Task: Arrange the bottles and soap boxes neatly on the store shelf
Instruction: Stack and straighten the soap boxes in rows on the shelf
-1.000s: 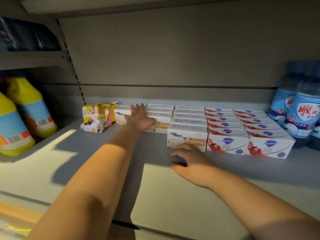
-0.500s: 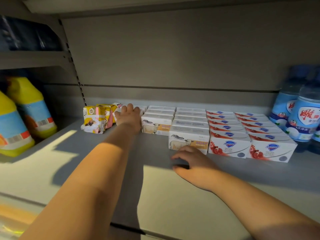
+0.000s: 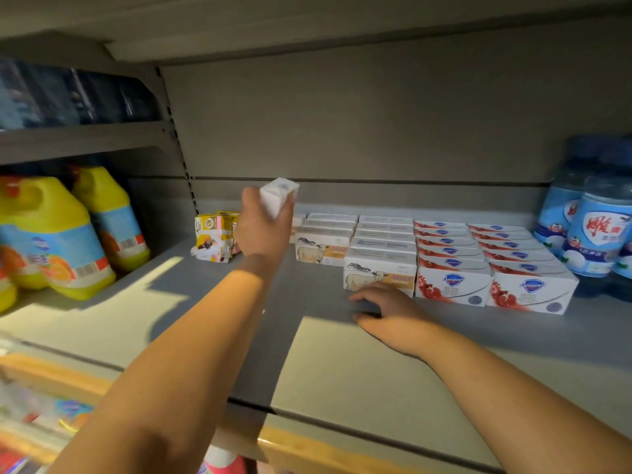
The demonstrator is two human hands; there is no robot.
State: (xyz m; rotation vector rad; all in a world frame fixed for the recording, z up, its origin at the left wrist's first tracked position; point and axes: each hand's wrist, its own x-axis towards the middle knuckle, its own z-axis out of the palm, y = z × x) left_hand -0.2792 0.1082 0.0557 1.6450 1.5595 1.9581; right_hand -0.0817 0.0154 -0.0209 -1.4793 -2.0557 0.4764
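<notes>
My left hand [image 3: 261, 227] grips a white soap box [image 3: 278, 196] and holds it in the air above the grey shelf [image 3: 191, 323], near the back. Two rows of white soap boxes with a sheep picture [image 3: 379, 273] stand in the middle of the shelf. To their right are two rows of white and red soap boxes [image 3: 451, 285]. My right hand [image 3: 383, 309] rests on the shelf just in front of the nearest sheep box, fingers loosely bent. Blue-labelled water bottles [image 3: 595, 234] stand at the far right.
Small yellow and pink boxes [image 3: 213, 242] sit at the back left, beside my left hand. Yellow detergent jugs [image 3: 65, 237] fill the neighbouring shelf on the left. A shelf overhead closes the space above. Blurred goods show on a lower level at bottom left.
My left hand has lifted a white soap box from the back left of the rows up into the air. The right hand has stayed in place on the shelf.
</notes>
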